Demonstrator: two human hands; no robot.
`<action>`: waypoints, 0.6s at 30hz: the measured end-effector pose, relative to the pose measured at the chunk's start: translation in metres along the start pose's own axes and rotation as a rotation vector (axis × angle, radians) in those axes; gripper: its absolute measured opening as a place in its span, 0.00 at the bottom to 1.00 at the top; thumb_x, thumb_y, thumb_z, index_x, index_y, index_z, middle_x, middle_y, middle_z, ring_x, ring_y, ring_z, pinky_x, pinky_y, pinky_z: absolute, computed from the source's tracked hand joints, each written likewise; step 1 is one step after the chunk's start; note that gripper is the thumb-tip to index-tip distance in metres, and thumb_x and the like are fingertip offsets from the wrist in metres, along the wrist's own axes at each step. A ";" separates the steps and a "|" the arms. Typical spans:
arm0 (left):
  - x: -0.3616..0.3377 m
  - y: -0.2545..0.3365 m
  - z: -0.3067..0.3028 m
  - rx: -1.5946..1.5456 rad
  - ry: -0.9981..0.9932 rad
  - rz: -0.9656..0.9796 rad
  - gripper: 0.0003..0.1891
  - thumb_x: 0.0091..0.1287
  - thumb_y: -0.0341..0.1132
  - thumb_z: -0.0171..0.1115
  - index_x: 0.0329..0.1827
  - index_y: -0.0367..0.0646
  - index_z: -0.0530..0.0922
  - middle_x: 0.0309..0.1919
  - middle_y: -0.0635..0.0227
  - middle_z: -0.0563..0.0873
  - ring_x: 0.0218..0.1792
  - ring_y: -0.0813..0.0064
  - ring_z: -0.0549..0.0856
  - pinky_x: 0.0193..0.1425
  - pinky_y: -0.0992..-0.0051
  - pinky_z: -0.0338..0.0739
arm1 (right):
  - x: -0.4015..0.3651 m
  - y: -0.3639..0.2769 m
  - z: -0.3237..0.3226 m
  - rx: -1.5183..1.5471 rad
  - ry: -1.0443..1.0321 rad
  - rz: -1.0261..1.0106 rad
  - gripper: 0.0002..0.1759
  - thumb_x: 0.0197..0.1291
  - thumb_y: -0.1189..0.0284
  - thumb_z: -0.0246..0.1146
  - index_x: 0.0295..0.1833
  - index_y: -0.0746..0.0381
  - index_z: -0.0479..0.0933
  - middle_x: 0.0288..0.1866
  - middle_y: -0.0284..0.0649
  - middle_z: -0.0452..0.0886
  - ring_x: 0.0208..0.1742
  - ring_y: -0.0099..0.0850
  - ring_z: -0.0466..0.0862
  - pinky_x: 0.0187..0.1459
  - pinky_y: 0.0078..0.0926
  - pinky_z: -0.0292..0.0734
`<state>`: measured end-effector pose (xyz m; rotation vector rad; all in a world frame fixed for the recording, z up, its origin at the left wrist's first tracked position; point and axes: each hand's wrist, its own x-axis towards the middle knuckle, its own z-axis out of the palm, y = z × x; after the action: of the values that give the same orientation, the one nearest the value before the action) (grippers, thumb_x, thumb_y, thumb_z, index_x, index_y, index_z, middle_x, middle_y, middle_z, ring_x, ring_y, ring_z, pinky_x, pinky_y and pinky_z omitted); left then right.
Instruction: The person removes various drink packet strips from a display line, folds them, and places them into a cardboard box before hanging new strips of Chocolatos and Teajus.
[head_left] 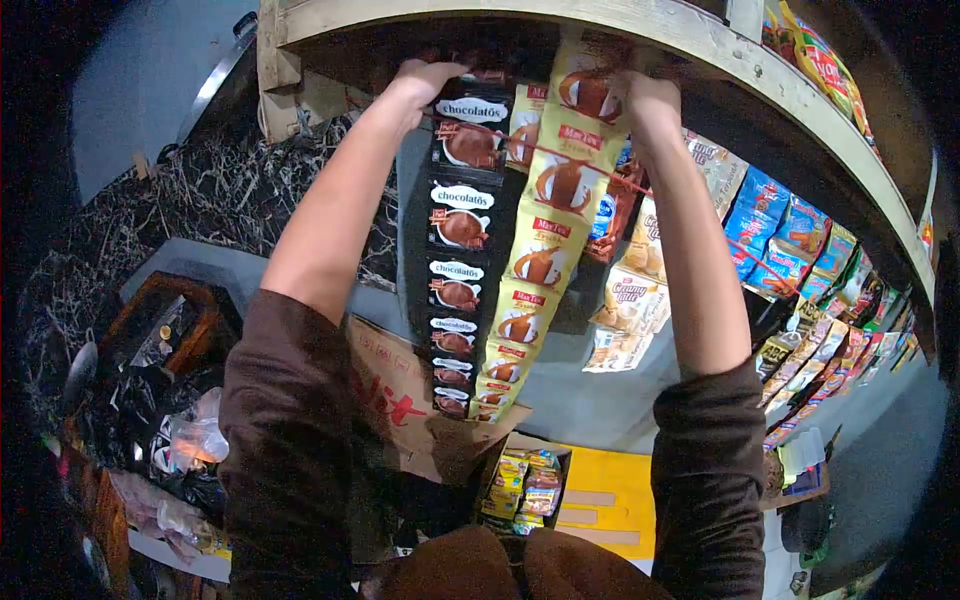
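Observation:
Both arms reach up under a curved shelf edge. My left hand (424, 84) is closed at the top of a dark strip of Chocolatos sachets (461, 209), its thumb across the upper edge and its other fingers partly hidden. At the top of a yellow strip of Max Tea sachets (540, 265), my right hand (652, 102) is closed at the strip's right edge, fingertips mostly hidden. The two strips hang side by side. A red cord (570, 165) runs across the front of the Max Tea strip.
Overhead curves a pale wooden shelf edge (640, 30). To the right hang Creamy Latte sachets (635, 300), blue sachet strips (755, 215) and several others. Below are a cardboard box (390, 385) and an open box of sachets (525, 490). Black plastic bags (145, 400) lie at left.

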<state>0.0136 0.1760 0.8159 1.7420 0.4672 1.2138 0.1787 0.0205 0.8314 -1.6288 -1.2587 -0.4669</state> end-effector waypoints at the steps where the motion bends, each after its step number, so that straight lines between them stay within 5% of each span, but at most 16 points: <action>1: 0.005 -0.002 0.002 -0.093 0.067 0.007 0.13 0.54 0.39 0.58 0.34 0.37 0.77 0.28 0.62 0.80 0.25 0.73 0.77 0.26 0.79 0.67 | 0.006 0.000 -0.002 -0.694 -0.085 -0.141 0.15 0.47 0.68 0.60 0.38 0.69 0.73 0.32 0.43 0.78 0.32 0.28 0.77 0.32 0.26 0.72; 2: 0.011 -0.003 0.005 -0.121 0.158 -0.028 0.13 0.52 0.37 0.59 0.33 0.33 0.77 0.28 0.61 0.80 0.25 0.74 0.77 0.27 0.79 0.68 | 0.008 0.003 0.000 -0.695 -0.083 -0.141 0.15 0.47 0.68 0.60 0.38 0.69 0.73 0.32 0.43 0.78 0.32 0.28 0.77 0.32 0.26 0.72; 4: 0.016 -0.009 0.005 -0.153 0.126 -0.018 0.14 0.51 0.36 0.60 0.33 0.32 0.76 0.30 0.60 0.80 0.29 0.74 0.77 0.32 0.76 0.68 | 0.002 0.003 0.006 0.116 0.010 0.242 0.14 0.46 0.70 0.61 0.37 0.69 0.75 0.30 0.43 0.78 0.32 0.27 0.77 0.33 0.25 0.71; 6: 0.002 -0.005 0.003 -0.036 0.037 -0.014 0.17 0.49 0.34 0.64 0.34 0.28 0.74 0.36 0.58 0.79 0.39 0.72 0.76 0.44 0.72 0.67 | -0.006 0.022 0.021 0.267 -0.041 0.140 0.15 0.45 0.70 0.62 0.38 0.69 0.74 0.31 0.42 0.78 0.32 0.27 0.76 0.34 0.24 0.71; 9: -0.019 -0.014 0.001 0.397 0.030 0.285 0.22 0.45 0.34 0.66 0.40 0.27 0.71 0.38 0.52 0.78 0.41 0.64 0.77 0.45 0.73 0.69 | -0.028 0.024 0.030 0.670 -0.060 -0.054 0.17 0.45 0.68 0.63 0.39 0.68 0.74 0.35 0.42 0.78 0.32 0.26 0.77 0.36 0.21 0.71; 10: 0.002 -0.032 -0.002 0.368 -0.064 0.521 0.24 0.44 0.36 0.67 0.40 0.29 0.71 0.38 0.51 0.78 0.40 0.62 0.77 0.43 0.72 0.70 | -0.034 0.017 0.025 0.912 -0.153 0.140 0.17 0.46 0.67 0.62 0.39 0.68 0.73 0.36 0.42 0.77 0.33 0.27 0.77 0.35 0.22 0.73; 11: 0.019 -0.053 -0.007 0.520 -0.100 0.462 0.23 0.43 0.37 0.66 0.39 0.30 0.71 0.39 0.50 0.77 0.41 0.60 0.77 0.44 0.71 0.70 | -0.035 0.014 0.021 1.076 -0.214 0.271 0.17 0.48 0.66 0.62 0.39 0.67 0.73 0.35 0.43 0.77 0.33 0.28 0.78 0.35 0.24 0.74; 14: 0.010 -0.054 0.000 0.506 -0.175 0.455 0.22 0.44 0.37 0.65 0.40 0.33 0.71 0.39 0.50 0.77 0.42 0.59 0.77 0.45 0.72 0.70 | -0.026 0.017 0.018 1.050 -0.221 0.354 0.16 0.48 0.67 0.61 0.39 0.67 0.72 0.33 0.42 0.77 0.34 0.28 0.77 0.34 0.24 0.74; 16: 0.008 -0.056 0.006 0.360 -0.104 0.528 0.20 0.46 0.35 0.63 0.41 0.35 0.71 0.38 0.52 0.78 0.42 0.60 0.77 0.45 0.72 0.70 | -0.027 0.014 0.022 0.988 0.039 0.213 0.13 0.49 0.69 0.61 0.38 0.67 0.72 0.32 0.41 0.77 0.34 0.28 0.77 0.34 0.24 0.74; 18: 0.008 -0.057 0.009 0.368 -0.026 0.541 0.19 0.47 0.33 0.63 0.40 0.35 0.71 0.37 0.54 0.79 0.41 0.61 0.78 0.45 0.72 0.70 | -0.028 0.015 0.019 0.889 0.016 0.105 0.13 0.49 0.71 0.61 0.38 0.67 0.71 0.33 0.40 0.77 0.34 0.28 0.77 0.35 0.25 0.74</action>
<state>0.0361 0.2060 0.7713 2.2920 0.2125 1.5458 0.1764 0.0233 0.7945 -0.9149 -1.1213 0.1512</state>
